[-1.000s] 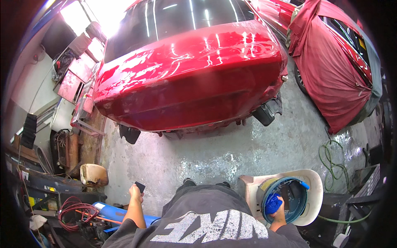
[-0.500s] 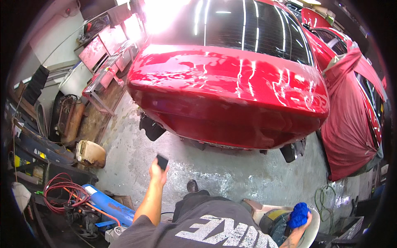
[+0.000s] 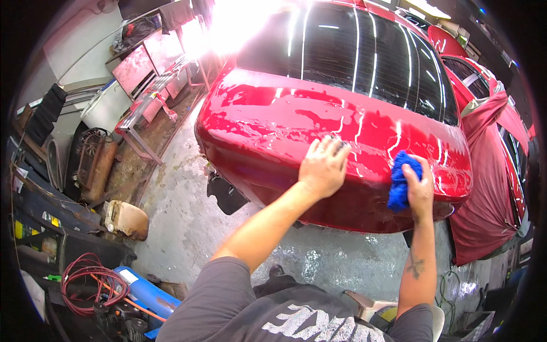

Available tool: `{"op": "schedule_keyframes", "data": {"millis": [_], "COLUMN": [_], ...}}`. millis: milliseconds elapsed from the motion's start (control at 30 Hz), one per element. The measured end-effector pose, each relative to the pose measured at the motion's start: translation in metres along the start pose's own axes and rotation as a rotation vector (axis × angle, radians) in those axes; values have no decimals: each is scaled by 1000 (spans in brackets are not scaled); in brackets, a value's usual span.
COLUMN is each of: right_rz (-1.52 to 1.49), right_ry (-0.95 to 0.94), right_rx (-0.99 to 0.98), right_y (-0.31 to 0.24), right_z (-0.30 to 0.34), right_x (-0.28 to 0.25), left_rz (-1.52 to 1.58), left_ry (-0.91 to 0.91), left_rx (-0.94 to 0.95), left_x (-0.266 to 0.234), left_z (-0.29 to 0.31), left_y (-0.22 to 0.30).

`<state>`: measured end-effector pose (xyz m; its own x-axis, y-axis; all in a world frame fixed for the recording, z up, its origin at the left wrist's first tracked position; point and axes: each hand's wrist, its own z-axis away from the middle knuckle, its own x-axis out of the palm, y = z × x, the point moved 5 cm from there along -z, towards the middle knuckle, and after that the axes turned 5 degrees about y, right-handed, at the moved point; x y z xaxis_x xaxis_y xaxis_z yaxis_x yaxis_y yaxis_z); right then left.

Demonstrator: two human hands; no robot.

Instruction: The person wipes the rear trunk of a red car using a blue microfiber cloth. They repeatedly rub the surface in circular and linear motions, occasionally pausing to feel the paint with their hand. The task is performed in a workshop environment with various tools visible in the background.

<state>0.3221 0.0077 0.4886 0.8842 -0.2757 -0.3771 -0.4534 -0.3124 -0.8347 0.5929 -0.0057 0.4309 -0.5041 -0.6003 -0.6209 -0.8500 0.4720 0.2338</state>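
My left hand (image 3: 325,168) lies on the wet trunk lid (image 3: 256,108) of a red car, near its rear edge. Under its fingertips a dark bit shows, which looks like the black piece of sandpaper (image 3: 344,146); the palm and fingers hide most of it. To the right, my right hand (image 3: 420,188) grips a bunched, fluffy blue cloth (image 3: 399,185) against the rear edge of the lid. Water and bright light streaks lie across the red paint. Above the lid is the dark rear window (image 3: 342,51).
A pale bucket (image 3: 376,308) stands low beside my right side. At the right a red cloth cover (image 3: 484,176) hangs over another car. To the left are a metal bench (image 3: 137,134), a dirty beige container (image 3: 126,219), a blue cylinder (image 3: 148,290) and a coiled red hose (image 3: 85,285).
Both hands have come forward and up onto the trunk lid. The right hand has brought the blue cloth from the bucket, and the left has laid the black piece on the paint.
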Motion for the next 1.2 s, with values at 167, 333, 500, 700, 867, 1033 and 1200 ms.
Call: {"op": "schedule_keyframes", "data": {"millis": [167,333,500,700,867,1033,1200], "right_rz": [806,612,718,553,597,686,627], "right_ry": [-133,-319,-87,-250,-491,-617,-735], "right_rx": [-315,-196,-124,-238,-514,-759,-768], "right_y": [-27,22,112,60,-25,-63,-132], "right_z": [-8,-46,-142,-172,-195,-234,-199], "right_x": [86,58,-19,143,347,507,601], "left_rz": [29,-14,21,12,20,47,39], "left_ry": [49,118,287,322,313,375,404], "left_rx": [-12,-63,-7,-36,-26,-14,-2], "left_x": [-7,-40,-50,-49,-47,-35,-39], "left_z": [3,15,29,36,43,48,51], "left_y": [-13,-81,-108,-115,-121,-117,-119]}}
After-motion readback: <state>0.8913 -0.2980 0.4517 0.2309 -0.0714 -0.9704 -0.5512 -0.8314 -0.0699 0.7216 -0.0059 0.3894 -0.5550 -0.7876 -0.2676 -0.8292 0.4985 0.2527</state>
